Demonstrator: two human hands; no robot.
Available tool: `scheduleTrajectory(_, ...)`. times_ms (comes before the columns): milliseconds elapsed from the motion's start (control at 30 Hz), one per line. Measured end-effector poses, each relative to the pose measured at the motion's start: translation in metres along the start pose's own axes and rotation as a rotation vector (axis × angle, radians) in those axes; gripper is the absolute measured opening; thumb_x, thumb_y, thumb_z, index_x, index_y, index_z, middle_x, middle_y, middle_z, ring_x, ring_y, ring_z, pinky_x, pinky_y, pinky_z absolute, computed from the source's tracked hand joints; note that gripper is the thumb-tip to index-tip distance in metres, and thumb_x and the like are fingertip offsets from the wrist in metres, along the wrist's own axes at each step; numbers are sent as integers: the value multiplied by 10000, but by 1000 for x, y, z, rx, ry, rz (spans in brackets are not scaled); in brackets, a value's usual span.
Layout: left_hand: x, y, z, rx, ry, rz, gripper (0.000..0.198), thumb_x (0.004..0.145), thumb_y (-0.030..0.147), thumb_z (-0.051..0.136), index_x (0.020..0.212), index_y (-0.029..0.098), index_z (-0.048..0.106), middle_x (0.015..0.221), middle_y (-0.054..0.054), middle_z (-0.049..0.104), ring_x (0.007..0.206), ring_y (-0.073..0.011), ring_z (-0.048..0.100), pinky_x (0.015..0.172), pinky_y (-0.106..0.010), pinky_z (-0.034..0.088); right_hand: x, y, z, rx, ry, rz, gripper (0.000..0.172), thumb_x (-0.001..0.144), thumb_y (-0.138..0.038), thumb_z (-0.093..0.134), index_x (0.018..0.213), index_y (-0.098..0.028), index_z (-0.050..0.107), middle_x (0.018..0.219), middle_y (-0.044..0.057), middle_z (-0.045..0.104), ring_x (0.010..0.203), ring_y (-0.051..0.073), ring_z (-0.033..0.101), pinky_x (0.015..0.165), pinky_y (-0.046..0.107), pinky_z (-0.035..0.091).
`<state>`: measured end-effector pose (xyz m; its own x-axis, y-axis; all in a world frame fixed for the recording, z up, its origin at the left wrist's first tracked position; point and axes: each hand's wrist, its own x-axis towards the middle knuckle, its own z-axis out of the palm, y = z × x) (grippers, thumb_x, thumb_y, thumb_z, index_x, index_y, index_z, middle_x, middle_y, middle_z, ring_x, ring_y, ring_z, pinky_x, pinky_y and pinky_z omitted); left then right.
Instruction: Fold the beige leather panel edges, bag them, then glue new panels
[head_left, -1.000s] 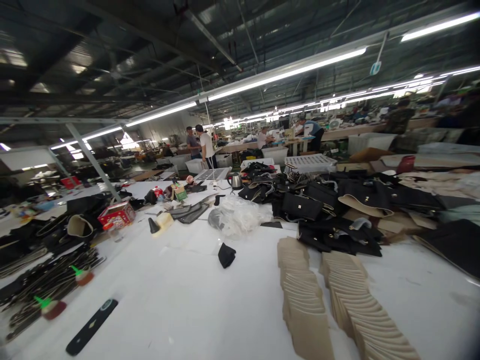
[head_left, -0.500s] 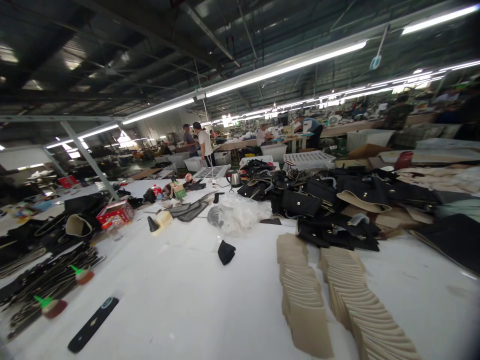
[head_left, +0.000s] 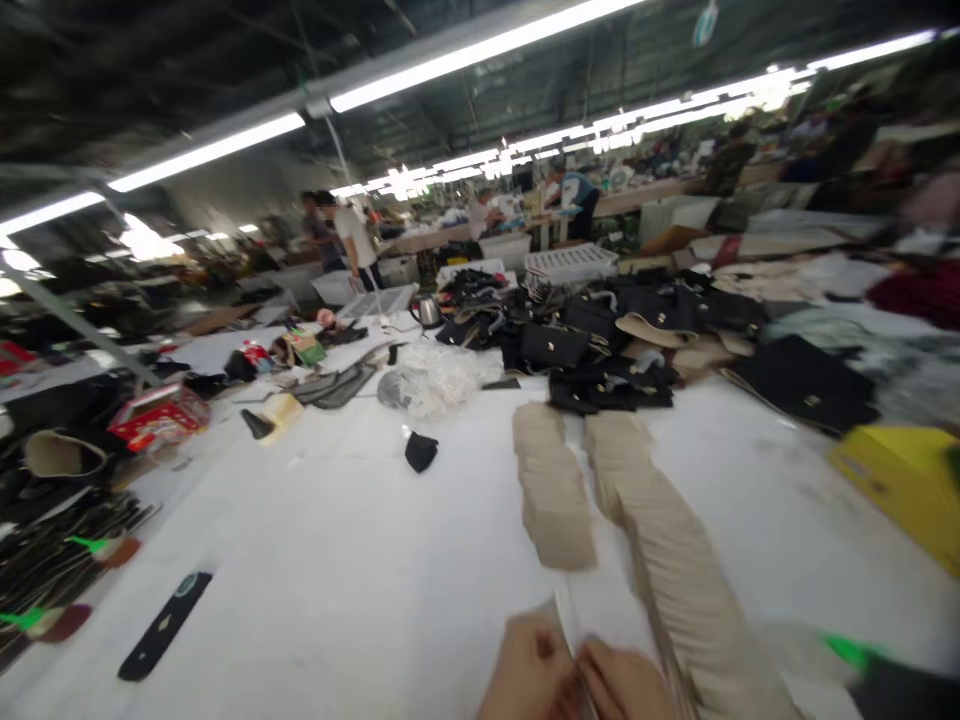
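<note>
At the bottom edge of the head view, my left hand (head_left: 529, 668) and my right hand (head_left: 628, 684) are close together with fingers pinched. Between them is a thin, pale beige piece (head_left: 564, 612), seen nearly edge-on and blurred. Just beyond my hands lies a short overlapping row of beige fabric pieces (head_left: 559, 500). A longer row of similar beige pieces (head_left: 690, 560) runs toward me beside my right hand. Both rows rest on the white tabletop (head_left: 360, 570).
Black bag parts (head_left: 555, 345) are heaped at the back, beside a clear plastic bag (head_left: 442, 378). To the left lie a black strap piece (head_left: 166, 625) and green-tipped bottles (head_left: 112, 550). A yellow box (head_left: 900, 480) stands right. Several people work farther off.
Both hands have come into view at the bottom, holding a thin beige piece. The left beige row looks shorter at its near end. My view has tilted down and turned right.
</note>
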<state>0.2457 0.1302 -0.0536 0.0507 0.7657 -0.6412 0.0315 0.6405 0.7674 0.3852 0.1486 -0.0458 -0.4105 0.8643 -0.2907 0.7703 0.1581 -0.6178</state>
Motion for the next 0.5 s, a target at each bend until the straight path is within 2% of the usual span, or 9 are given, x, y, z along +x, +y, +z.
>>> scheduleTrajectory(33,3,-7,3,4,8,-36,263,894,388,573,821,134,572,621,35,589,476,-100,558,473,-246,483,-2,3,3,1,-48,13,251,975,-150,441,820,-153,638,765,25,678,725,139,643,694,260,479)
scheduleTrajectory(67,5,-13,5,3,15,-53,265,855,389,599,760,151,533,550,56,556,418,-105,540,426,-239,454,-3,5,5,-21,-81,-34,294,973,-114,390,812,-147,634,745,41,686,704,149,646,657,252,448)
scheduleTrajectory(167,6,-23,4,-6,9,-65,295,764,435,617,714,179,478,534,52,573,408,-127,567,406,-247,456,-4,8,7,-9,-96,-17,268,968,-125,381,872,-146,631,808,60,707,760,163,657,659,246,408)
scheduleTrajectory(367,-3,-8,-7,-3,-40,0,315,682,458,637,722,173,508,617,11,632,527,-162,639,519,-298,539,-6,-1,-2,-14,-95,-71,255,972,-131,385,870,-133,619,823,76,706,768,171,654,666,245,401)
scheduleTrajectory(500,1,-4,-9,50,-62,-10,330,695,489,605,687,183,483,607,0,635,506,-172,640,504,-304,530,-7,0,-1,-30,-101,-97,233,965,-112,394,879,-121,611,841,88,702,791,176,657,684,244,409)
